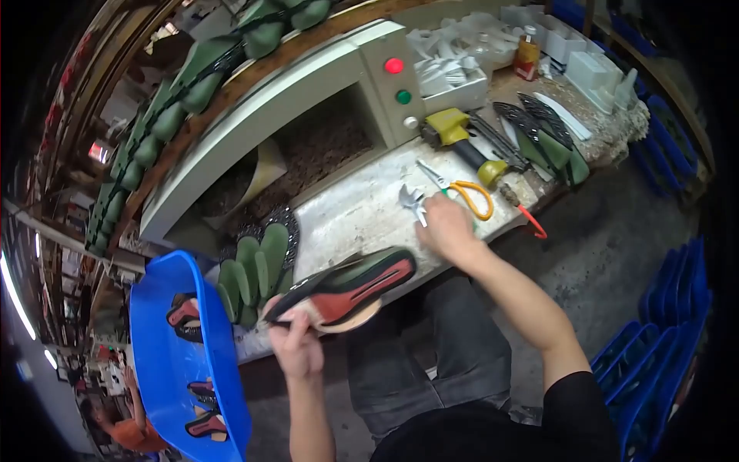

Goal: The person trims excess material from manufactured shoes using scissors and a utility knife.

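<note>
Gripping one end of the shoe, the left hand has its fingers clamped on it above the desk's front edge. The right hand pinches a metal tool (scissors just beside it), with pale desktop stretching toward the machine's opening.

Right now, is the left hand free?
No, the left hand grips one end of a shoe whose red and black underside shows.
</note>
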The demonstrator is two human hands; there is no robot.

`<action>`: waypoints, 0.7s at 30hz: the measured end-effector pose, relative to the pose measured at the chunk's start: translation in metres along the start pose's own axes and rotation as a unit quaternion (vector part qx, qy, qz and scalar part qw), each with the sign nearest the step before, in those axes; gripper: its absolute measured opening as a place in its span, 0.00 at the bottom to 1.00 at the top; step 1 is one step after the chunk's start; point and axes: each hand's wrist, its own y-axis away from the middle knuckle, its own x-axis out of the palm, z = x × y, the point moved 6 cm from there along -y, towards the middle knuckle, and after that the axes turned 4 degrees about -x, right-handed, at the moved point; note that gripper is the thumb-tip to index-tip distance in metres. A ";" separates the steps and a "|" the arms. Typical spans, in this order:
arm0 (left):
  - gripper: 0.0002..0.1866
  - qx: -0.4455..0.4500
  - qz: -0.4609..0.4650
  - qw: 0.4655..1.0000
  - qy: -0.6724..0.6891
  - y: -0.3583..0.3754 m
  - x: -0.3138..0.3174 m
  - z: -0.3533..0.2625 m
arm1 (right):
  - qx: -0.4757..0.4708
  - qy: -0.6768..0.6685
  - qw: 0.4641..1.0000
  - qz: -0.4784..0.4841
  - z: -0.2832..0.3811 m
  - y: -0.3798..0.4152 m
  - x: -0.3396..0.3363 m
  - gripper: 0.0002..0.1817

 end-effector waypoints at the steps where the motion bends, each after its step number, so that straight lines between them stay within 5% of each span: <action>1: 0.34 -0.003 0.023 1.000 0.013 -0.006 0.006 0.020 | 0.017 -0.059 0.997 0.036 -0.010 -0.005 -0.006 0.20; 4: 0.36 -0.015 0.039 0.999 0.020 -0.011 0.019 0.054 | 0.127 -0.338 0.929 0.080 -0.053 -0.009 -0.004 0.15; 5: 0.36 -0.028 0.037 0.999 0.003 -0.007 0.021 0.065 | 0.126 -0.330 0.931 0.091 -0.063 -0.003 -0.008 0.15; 8: 0.38 -0.059 0.023 0.997 -0.032 0.000 0.026 0.081 | 0.151 -0.681 0.716 0.027 -0.051 0.021 -0.054 0.16; 9: 0.37 0.045 -0.003 0.986 -0.161 0.004 0.028 0.064 | 0.179 -0.740 0.647 0.037 -0.032 0.033 -0.063 0.17; 10: 0.35 0.150 -0.024 0.946 -0.287 0.008 0.036 0.044 | 0.182 -0.741 0.645 0.042 -0.019 0.044 -0.064 0.17; 12: 0.33 0.346 -0.052 0.784 -0.512 0.016 0.063 0.014 | 0.143 -0.663 0.732 0.059 0.007 0.064 -0.066 0.21; 15: 0.27 0.362 0.040 0.743 -0.561 0.005 0.086 0.008 | 0.133 -0.646 0.752 -0.014 0.048 0.076 -0.052 0.23; 17: 0.22 0.377 0.136 0.692 -0.601 0.001 0.100 0.008 | 0.048 -0.502 0.862 -0.056 0.058 0.075 -0.043 0.24; 21: 0.17 0.356 0.222 0.649 -0.635 -0.005 0.109 -0.001 | 0.020 -0.440 0.889 -0.120 0.055 0.080 -0.021 0.24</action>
